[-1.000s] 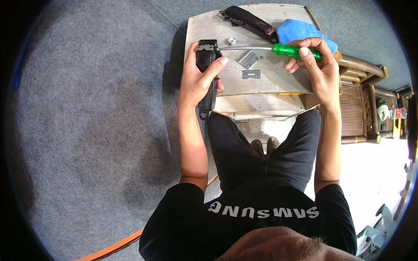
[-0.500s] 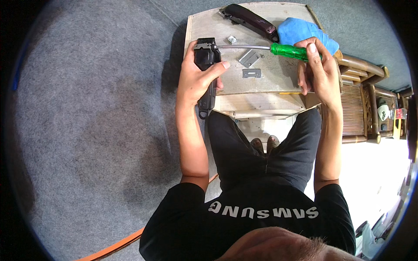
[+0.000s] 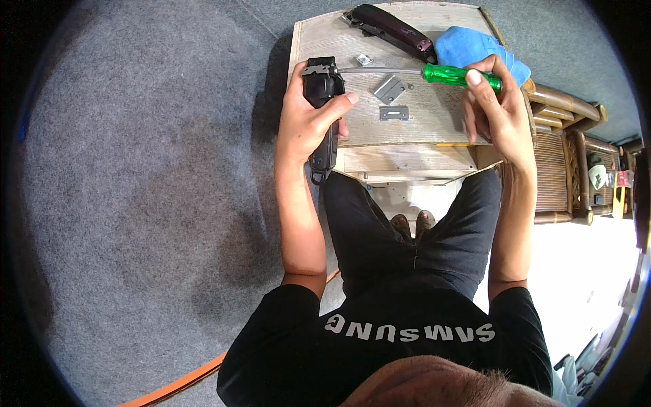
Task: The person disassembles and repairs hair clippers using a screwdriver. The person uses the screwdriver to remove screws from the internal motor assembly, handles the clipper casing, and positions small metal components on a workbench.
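My left hand (image 3: pixel 306 122) is closed round a black hair clipper (image 3: pixel 324 146), its head end pointing away from me. A dull metal bracket (image 3: pixel 317 70) lies across the clipper's head. In my right hand (image 3: pixel 498 102) is the green handle of a screwdriver (image 3: pixel 447 74). Its long shaft runs left over the table, and the tip meets the right side of the clipper's head. The screw there, if any, is too small to make out. Between my hands lie a bent metal clipper blade (image 3: pixel 389 89) and a flat slotted metal plate (image 3: pixel 394 113).
A second, dark maroon clipper (image 3: pixel 393 30) lies at the far side of the wooden table (image 3: pixel 325 34), beside a blue cloth (image 3: pixel 471 51). Near the blade sits a small clear-and-silver piece (image 3: pixel 364 60). Bamboo furniture (image 3: pixel 549 156) stands right of the table.
My right thumb and fingers have shifted on the screwdriver's handle, the thumb now further left. The tip stays at the clipper's head, and my left hand keeps its hold.
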The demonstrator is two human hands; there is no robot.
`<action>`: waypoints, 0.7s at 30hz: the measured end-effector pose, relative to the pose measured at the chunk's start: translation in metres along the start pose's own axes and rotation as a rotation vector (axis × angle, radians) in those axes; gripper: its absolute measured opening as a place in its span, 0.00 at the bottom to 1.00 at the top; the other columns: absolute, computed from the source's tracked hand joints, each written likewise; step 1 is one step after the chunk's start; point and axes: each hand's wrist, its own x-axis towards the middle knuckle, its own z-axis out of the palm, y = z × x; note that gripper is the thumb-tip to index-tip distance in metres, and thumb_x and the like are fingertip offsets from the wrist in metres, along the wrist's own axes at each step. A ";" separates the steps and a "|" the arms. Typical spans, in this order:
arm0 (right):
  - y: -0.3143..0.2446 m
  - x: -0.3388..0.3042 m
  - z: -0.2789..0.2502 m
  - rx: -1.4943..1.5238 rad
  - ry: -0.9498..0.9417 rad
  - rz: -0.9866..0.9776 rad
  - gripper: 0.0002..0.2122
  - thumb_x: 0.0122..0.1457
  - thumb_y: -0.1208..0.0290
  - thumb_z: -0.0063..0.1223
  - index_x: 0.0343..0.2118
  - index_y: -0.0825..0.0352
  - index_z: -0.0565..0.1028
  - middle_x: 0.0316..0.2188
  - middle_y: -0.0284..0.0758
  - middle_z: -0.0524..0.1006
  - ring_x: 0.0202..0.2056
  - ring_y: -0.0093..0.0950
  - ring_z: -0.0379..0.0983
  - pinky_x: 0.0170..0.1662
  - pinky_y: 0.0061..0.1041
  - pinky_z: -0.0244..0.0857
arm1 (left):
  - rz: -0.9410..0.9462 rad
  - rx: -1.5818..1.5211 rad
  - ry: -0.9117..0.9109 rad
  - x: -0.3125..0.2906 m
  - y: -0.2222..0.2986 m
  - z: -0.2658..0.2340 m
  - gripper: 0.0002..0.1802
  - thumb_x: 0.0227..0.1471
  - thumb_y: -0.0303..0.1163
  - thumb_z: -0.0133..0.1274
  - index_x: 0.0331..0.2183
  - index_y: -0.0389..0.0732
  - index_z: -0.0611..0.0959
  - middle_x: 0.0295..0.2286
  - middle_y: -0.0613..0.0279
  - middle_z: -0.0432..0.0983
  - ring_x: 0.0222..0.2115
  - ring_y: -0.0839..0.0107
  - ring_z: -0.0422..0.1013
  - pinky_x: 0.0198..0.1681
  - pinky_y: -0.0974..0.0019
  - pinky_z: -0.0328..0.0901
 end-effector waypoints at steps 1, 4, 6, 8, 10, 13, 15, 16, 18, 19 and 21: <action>-0.002 -0.001 -0.002 -0.009 -0.048 0.053 0.14 0.73 0.57 0.52 0.44 0.64 0.69 0.15 0.29 0.72 0.13 0.15 0.65 0.18 0.15 0.48 | -0.007 0.001 0.003 0.000 0.000 0.000 0.34 0.51 0.20 0.67 0.56 0.33 0.69 0.31 0.61 0.78 0.19 0.75 0.73 0.18 0.70 0.69; -0.007 0.000 0.003 0.053 -0.014 0.053 0.14 0.73 0.58 0.53 0.44 0.64 0.68 0.16 0.30 0.72 0.13 0.15 0.65 0.18 0.15 0.49 | -0.009 0.011 0.013 -0.001 0.002 0.001 0.34 0.51 0.20 0.67 0.56 0.33 0.69 0.31 0.61 0.78 0.19 0.75 0.73 0.18 0.70 0.69; -0.006 -0.001 0.009 0.039 0.021 0.021 0.14 0.73 0.58 0.53 0.44 0.64 0.68 0.16 0.30 0.73 0.13 0.16 0.66 0.18 0.15 0.50 | -0.008 0.011 0.007 -0.001 0.001 0.001 0.34 0.51 0.20 0.67 0.56 0.33 0.69 0.31 0.61 0.78 0.19 0.75 0.73 0.18 0.70 0.69; -0.003 0.000 0.006 0.026 0.054 -0.011 0.14 0.72 0.58 0.53 0.44 0.64 0.68 0.17 0.30 0.73 0.14 0.17 0.66 0.18 0.15 0.50 | -0.007 0.012 0.002 -0.001 0.001 0.000 0.34 0.51 0.20 0.67 0.56 0.33 0.69 0.31 0.61 0.78 0.19 0.75 0.73 0.18 0.70 0.69; -0.001 0.001 -0.005 0.043 -0.095 0.070 0.14 0.72 0.59 0.54 0.45 0.64 0.67 0.19 0.30 0.74 0.15 0.17 0.67 0.18 0.16 0.51 | -0.013 0.011 -0.001 -0.001 0.002 0.000 0.34 0.51 0.20 0.67 0.56 0.32 0.68 0.31 0.61 0.78 0.19 0.75 0.73 0.18 0.70 0.69; -0.006 -0.002 0.010 0.104 0.023 0.004 0.14 0.72 0.60 0.55 0.46 0.64 0.67 0.21 0.30 0.75 0.16 0.17 0.67 0.18 0.17 0.52 | -0.015 0.014 0.016 -0.001 -0.002 -0.002 0.36 0.50 0.21 0.68 0.56 0.31 0.68 0.31 0.60 0.79 0.19 0.75 0.73 0.18 0.70 0.69; -0.005 -0.001 0.006 0.040 -0.007 -0.016 0.14 0.72 0.60 0.55 0.46 0.64 0.67 0.21 0.30 0.75 0.16 0.17 0.67 0.19 0.17 0.53 | -0.009 0.005 0.009 0.000 0.001 -0.001 0.36 0.50 0.21 0.68 0.57 0.30 0.67 0.31 0.60 0.79 0.18 0.75 0.73 0.18 0.69 0.69; -0.004 -0.001 0.002 -0.023 -0.038 -0.037 0.14 0.72 0.60 0.55 0.46 0.64 0.67 0.21 0.30 0.74 0.16 0.17 0.67 0.19 0.17 0.54 | -0.003 -0.003 0.002 0.000 0.002 0.001 0.37 0.50 0.21 0.68 0.57 0.30 0.67 0.31 0.59 0.79 0.18 0.74 0.73 0.18 0.69 0.68; -0.002 0.000 -0.004 0.003 -0.057 0.037 0.14 0.72 0.60 0.55 0.46 0.64 0.67 0.20 0.30 0.74 0.16 0.17 0.67 0.20 0.17 0.54 | -0.009 0.000 0.018 -0.002 0.002 0.002 0.32 0.49 0.21 0.68 0.53 0.33 0.71 0.31 0.60 0.78 0.17 0.74 0.73 0.18 0.69 0.68; -0.002 0.000 -0.006 0.030 -0.077 0.110 0.14 0.71 0.60 0.55 0.47 0.65 0.67 0.20 0.30 0.74 0.16 0.17 0.67 0.20 0.17 0.54 | -0.015 0.002 0.034 -0.003 0.002 0.003 0.27 0.48 0.22 0.68 0.49 0.36 0.74 0.31 0.61 0.78 0.16 0.73 0.72 0.18 0.69 0.67; -0.005 -0.002 0.003 0.075 -0.057 0.064 0.14 0.71 0.60 0.56 0.46 0.65 0.68 0.20 0.30 0.74 0.16 0.17 0.67 0.20 0.17 0.54 | -0.003 0.003 0.034 -0.002 0.001 0.002 0.27 0.48 0.22 0.68 0.49 0.36 0.74 0.31 0.61 0.78 0.16 0.73 0.72 0.18 0.69 0.67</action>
